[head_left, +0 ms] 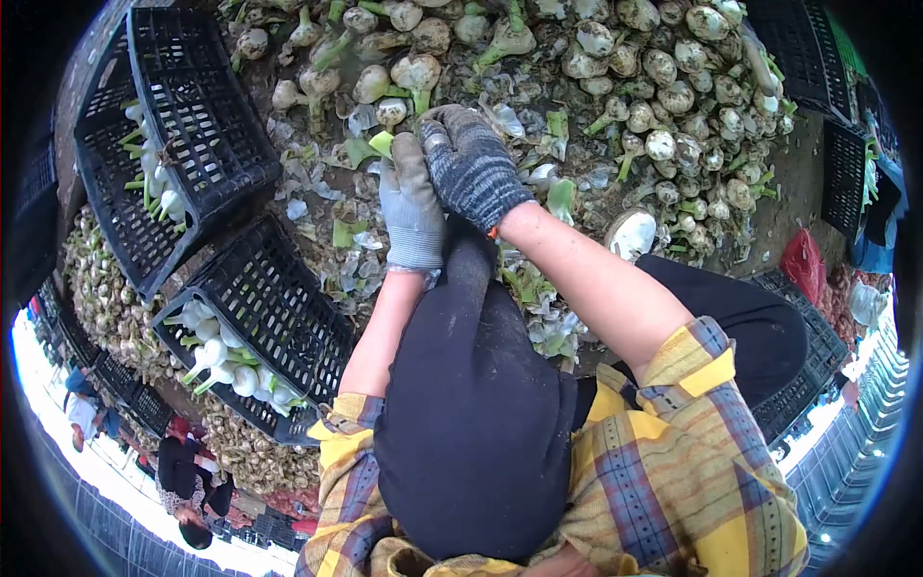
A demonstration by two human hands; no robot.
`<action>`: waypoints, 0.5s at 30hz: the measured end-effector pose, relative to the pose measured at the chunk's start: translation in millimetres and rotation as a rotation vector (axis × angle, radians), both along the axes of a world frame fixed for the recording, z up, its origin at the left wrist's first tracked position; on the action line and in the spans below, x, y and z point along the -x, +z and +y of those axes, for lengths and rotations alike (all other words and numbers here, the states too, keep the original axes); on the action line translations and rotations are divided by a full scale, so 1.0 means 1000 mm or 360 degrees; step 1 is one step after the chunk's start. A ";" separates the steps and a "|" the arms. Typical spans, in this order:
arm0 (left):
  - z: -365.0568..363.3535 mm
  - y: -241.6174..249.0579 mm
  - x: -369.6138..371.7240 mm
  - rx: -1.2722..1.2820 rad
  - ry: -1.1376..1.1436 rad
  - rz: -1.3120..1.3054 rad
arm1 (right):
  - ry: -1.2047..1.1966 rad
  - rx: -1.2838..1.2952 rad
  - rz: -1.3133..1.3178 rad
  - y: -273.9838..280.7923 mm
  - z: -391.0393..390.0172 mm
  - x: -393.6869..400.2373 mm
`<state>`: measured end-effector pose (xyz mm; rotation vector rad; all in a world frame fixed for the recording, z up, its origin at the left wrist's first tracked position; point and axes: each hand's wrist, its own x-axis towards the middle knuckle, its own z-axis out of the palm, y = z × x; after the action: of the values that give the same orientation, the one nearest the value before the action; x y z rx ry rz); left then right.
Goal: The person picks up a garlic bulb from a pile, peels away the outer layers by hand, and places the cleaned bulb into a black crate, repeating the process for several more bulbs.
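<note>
My left hand (411, 207), in a light grey glove, and my right hand (471, 162), in a dark striped glove, are pressed together above my knee. Their fingers are closed around what looks like a garlic bulb. Only its cut green stem (382, 144) sticks out, at the left fingertips; the gloves hide the rest. Just beyond the fingertips sits a small pale bulb (391, 112). A larger garlic bulb (416, 73) with a green stem lies behind it. Peeled papery skins (361, 240) cover the ground around my hands.
Dirty garlic bulbs form a pile (663, 106) at the upper right. To my left, tilted black crates (207, 106) and another black crate (279, 298) hold clean white bulbs (216, 351). A red bag (804, 264) lies at right. Other people (183, 471) are at lower left.
</note>
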<state>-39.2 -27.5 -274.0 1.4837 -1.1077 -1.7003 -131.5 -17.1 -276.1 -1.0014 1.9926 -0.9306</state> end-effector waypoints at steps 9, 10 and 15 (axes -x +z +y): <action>-0.001 0.009 -0.003 -0.0142 -0.0025 0.0249 | 0.0230 -0.0376 0.0434 -0.051 0.009 0.038; 0.001 0.008 -0.004 -0.0211 0.0041 0.0330 | -0.0001 -0.0384 0.0266 -0.063 0.014 0.039; 0.005 -0.002 -0.006 0.0078 -0.0146 -0.0015 | 0.0118 0.0129 0.0315 0.016 0.006 0.008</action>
<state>-33.3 -22.7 -276.2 1.4316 -1.2309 -1.7169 -139.7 -10.7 -260.5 -1.2463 2.0765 -0.9077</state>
